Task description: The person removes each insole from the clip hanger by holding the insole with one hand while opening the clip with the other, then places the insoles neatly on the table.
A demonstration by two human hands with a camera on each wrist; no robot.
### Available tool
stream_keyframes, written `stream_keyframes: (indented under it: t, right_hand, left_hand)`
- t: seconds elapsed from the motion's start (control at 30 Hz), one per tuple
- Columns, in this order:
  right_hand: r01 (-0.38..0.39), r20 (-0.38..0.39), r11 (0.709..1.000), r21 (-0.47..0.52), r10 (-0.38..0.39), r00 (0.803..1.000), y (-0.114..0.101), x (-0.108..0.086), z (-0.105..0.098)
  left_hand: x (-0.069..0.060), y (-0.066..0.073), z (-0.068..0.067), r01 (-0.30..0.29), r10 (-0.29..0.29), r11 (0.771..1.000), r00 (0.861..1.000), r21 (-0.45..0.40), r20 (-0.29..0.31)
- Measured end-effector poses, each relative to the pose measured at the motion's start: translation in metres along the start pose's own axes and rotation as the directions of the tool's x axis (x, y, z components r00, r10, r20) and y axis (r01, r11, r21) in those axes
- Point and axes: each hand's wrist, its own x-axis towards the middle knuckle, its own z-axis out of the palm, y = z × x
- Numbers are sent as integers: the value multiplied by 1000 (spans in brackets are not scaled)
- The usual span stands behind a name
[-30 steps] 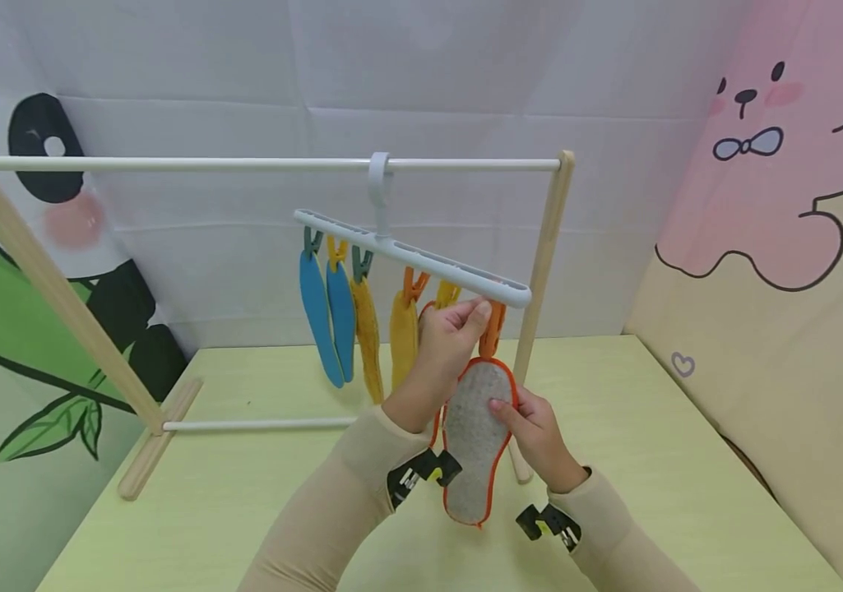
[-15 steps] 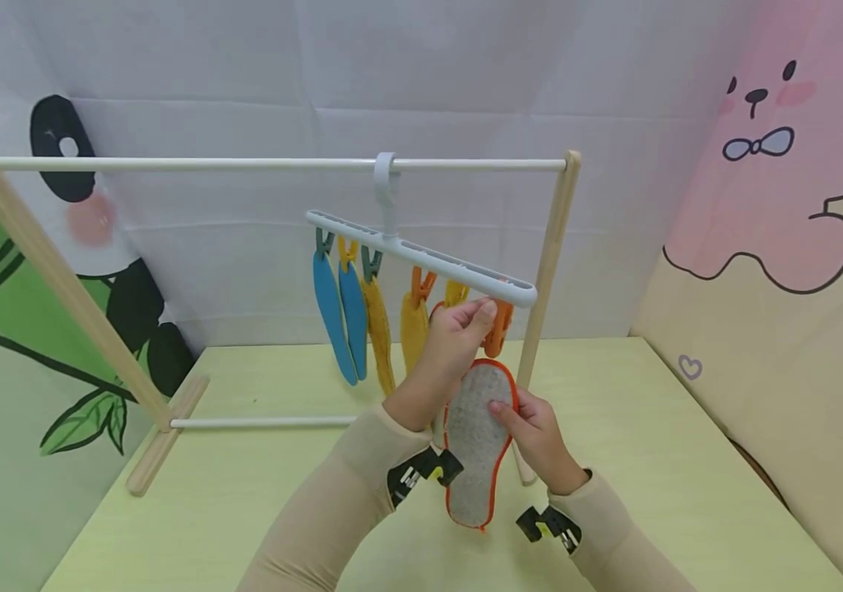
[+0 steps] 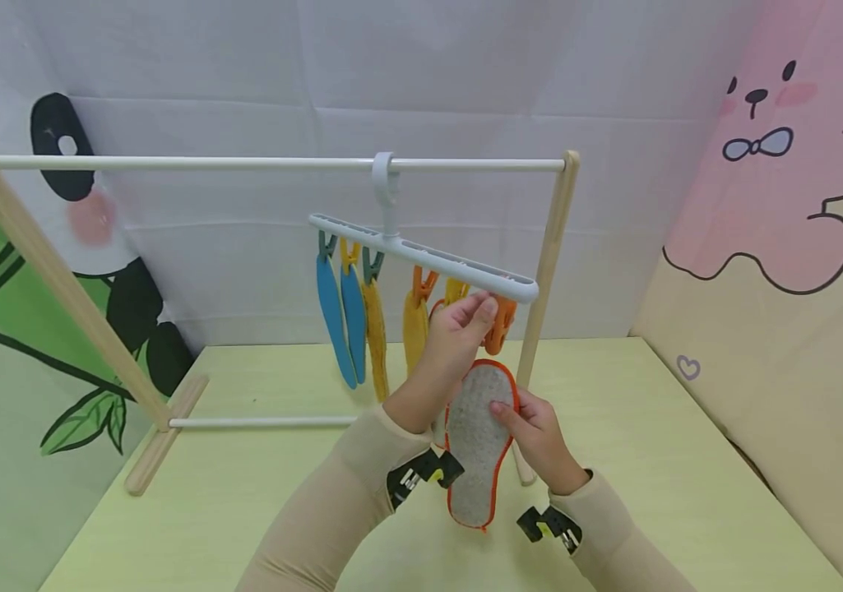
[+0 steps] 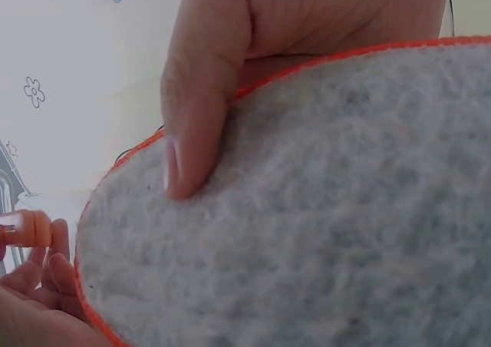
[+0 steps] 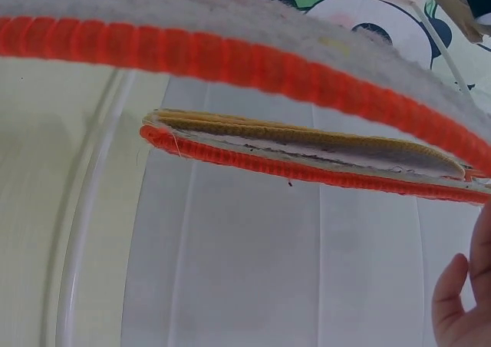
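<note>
Up at the right end of the white hanger [image 3: 451, 261], my left hand [image 3: 446, 349] pinches an orange clothespin [image 3: 499, 329]. Below it, my right hand [image 3: 542, 432] holds a grey felt insole [image 3: 479, 448] with orange-red trim by its right edge. In the left wrist view, a thumb [image 4: 192, 151] lies on the insole's grey face, and smaller fingers grip the orange clothespin at lower left. The right wrist view has the trimmed edge close up, with another trimmed insole [image 5: 322, 166] beyond it. The clothespin stands just above the insole's top, apparently apart.
The hanger hooks over the top rod [image 3: 243, 164] of a wooden rack. Along its left half, clothespins hold blue insoles [image 3: 335, 321] and a yellow insole [image 3: 376, 337]. Another yellow insole [image 3: 415, 325] hangs nearer my left hand. Rack post [image 3: 550, 247] stands behind the hanger's right end.
The orange clothespin gripped the insole's top a second ago; now it is tilted and sits slightly above the insole. Both hands stay nearly in place. The view has shifted a little.
</note>
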Motion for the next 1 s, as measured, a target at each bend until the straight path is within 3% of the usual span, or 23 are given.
stream_keyframes:
  t: [0.43, 0.73, 1.0]
  right_hand:
    - [25, -1, 1000, -15, -25, 1000, 2, -2, -6]
    - [-15, -27, 988, -151, 11, 1000, 1, -7, -9]
    - [-42, -67, 950, -310, 23, 998, -1, -11, -17]
  left_hand:
    - [0, -1, 3, -27, 26, 999, 999, -32, -31]
    - [-1, -3, -1, -3, 2, 998, 1000, -66, -14]
    - [-1, -2, 3, -21, 22, 997, 1000, -79, 16]
